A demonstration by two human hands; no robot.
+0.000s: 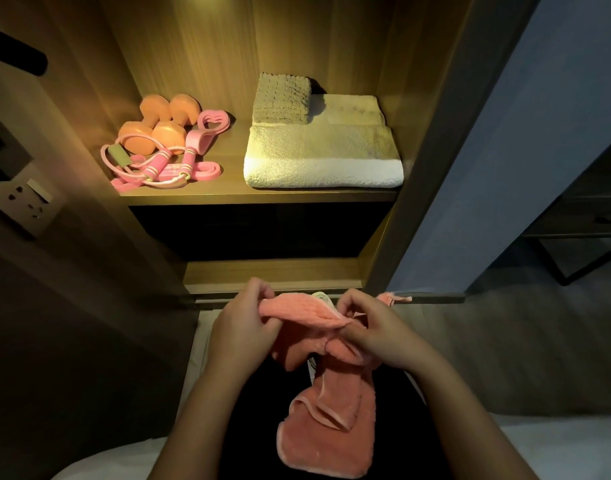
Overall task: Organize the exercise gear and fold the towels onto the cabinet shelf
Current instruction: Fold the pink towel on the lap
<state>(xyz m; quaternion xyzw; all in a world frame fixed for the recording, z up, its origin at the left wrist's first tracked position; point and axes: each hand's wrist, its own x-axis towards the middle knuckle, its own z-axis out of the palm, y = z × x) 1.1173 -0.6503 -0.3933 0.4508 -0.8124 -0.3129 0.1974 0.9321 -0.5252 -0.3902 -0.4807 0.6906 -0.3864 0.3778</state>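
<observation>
1. The lit wooden cabinet shelf (227,174) carries everything stored here.
2. On its left side lie two orange dumbbells (158,123), side by side, with a pink jump rope (158,168) and pink resistance bands (207,169) tangled in front of them.
3. On its right side rests a folded cream towel (323,157); a smaller folded beige towel (283,98) sits on top, toward the back.

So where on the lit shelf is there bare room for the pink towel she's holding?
Bare wood runs in a strip between the jump rope and the white towel, widening behind the heart-shaped gripper. The shelf's left side is crowded with dumbbells and bands; the right is filled by folded towels.
</observation>
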